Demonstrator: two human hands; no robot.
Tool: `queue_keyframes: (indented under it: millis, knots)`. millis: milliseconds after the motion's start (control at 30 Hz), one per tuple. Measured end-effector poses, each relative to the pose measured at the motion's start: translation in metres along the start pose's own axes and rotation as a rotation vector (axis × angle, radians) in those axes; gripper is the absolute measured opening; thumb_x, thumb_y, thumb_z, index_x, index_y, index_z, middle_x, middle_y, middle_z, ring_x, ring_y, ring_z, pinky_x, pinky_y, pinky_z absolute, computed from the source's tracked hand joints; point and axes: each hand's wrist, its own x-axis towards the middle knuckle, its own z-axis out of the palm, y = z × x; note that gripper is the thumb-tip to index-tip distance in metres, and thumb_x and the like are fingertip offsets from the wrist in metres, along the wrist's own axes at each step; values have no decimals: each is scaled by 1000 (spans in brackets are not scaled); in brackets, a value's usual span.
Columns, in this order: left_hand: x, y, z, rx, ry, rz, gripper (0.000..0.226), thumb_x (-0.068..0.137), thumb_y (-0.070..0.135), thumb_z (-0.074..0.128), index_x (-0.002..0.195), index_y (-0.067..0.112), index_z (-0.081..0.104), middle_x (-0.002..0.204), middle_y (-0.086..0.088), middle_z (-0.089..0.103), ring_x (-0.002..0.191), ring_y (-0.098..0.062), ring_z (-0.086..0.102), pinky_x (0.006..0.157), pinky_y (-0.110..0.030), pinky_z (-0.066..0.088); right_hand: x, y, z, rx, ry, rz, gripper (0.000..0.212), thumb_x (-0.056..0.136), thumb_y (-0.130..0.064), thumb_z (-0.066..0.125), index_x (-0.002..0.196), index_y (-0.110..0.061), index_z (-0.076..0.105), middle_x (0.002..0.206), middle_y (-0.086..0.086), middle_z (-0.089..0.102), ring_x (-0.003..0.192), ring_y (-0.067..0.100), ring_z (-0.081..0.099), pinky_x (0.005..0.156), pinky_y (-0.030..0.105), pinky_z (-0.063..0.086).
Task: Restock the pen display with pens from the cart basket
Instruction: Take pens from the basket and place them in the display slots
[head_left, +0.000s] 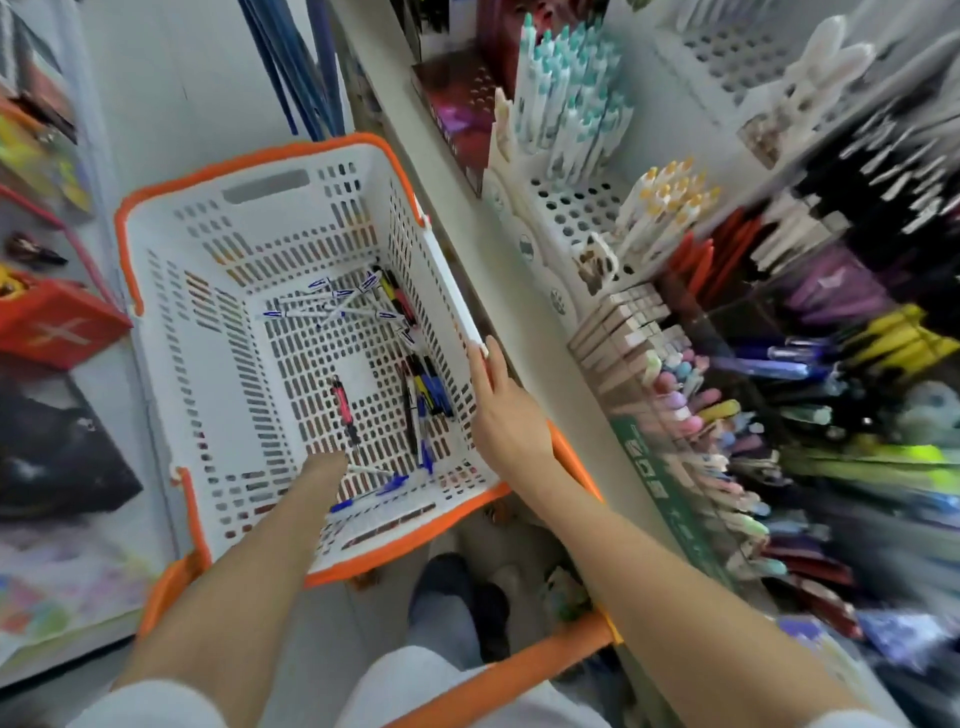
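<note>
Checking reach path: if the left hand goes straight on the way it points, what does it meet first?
Probably the pink-and-black pen, which lies on the floor of the basket just beyond the left hand. The hand is blurred, so depth is uncertain.

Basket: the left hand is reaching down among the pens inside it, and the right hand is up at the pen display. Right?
No. In the head view the right hand rests on the right rim of the basket, fingers straight, not at the pen display. The left hand does reach down among the pens inside it.
</note>
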Motion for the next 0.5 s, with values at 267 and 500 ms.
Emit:
queue_keyframes:
  millis: [267,500]
  knots:
    - [21,3,27,149,105,43,83,94,11,62,155,-2,6,103,-18,61,76,-28,62,60,-35,52,6,0,2,12,14,10,87,86,1,52,159,-9,6,164,18,10,70,20,41,50,33,33]
    - [18,4,13,234,164,343,49,99,10,51,145,3,38,124,-21,58,82,-27,60,67,-36,48,6,1,8,33,69,8,85,84,-1,57,157,-10,14,159,17,23,63,18,39,44,31,31]
